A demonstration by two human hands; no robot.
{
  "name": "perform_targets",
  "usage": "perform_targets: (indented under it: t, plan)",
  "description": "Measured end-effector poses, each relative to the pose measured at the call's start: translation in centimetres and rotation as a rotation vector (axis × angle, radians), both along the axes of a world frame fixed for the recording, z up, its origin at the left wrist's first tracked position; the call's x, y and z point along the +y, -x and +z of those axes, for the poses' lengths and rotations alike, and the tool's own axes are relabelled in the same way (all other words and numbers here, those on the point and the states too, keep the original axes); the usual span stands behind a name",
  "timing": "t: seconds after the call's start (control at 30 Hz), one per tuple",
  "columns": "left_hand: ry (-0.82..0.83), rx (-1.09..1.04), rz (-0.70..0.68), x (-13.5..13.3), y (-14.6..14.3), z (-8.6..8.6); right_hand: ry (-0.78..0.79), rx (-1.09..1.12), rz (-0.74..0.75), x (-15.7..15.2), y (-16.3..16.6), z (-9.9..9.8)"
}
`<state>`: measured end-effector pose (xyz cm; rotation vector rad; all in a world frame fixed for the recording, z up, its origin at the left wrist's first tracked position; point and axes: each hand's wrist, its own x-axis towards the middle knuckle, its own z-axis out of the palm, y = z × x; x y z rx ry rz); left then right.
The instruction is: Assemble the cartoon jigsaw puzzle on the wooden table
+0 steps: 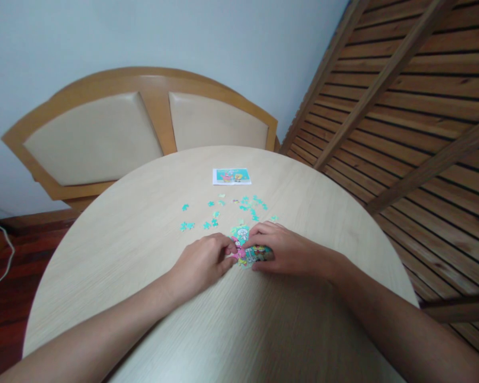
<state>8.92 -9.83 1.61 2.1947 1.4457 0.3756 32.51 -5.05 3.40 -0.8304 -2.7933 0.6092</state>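
A partly joined jigsaw puzzle (243, 233) lies flat on the round table, with pink, teal and yellow cartoon figures on it. My left hand (205, 258) is at its left edge, thumb and fingertips pinched on a pink puzzle piece (233, 250) that touches the joined part. Over the right side curves my right hand (281, 247), its thumb at the near edge and its index finger resting on the picture, gripping the joined puzzle. The right hand covers part of the puzzle.
Several loose teal pieces (245, 205) lie beyond the hands, with more at the left (187, 226). Farther back is a small picture card (232, 176). A padded wooden headboard (151, 85) stands behind the table (115, 255); wooden slats (403, 106) rise at the right.
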Motion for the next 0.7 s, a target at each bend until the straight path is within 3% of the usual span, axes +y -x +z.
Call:
perform_targets:
  t: [0.27, 0.47, 0.7]
  plan:
    - [-0.017, -0.073, -0.122, 1.0, 1.6, -0.5, 0.017, -0.006, -0.018, 0.0, 0.1, 0.1]
    - [0.014, 0.064, 0.023, 0.4, 0.9, 0.7, 0.007, -0.007, -0.016, 0.0, 0.1, 0.0]
    - [0.008, 0.031, -0.048, 0.5, 0.9, 0.2, 0.015, -0.006, -0.019, -0.1, 0.1, 0.3]
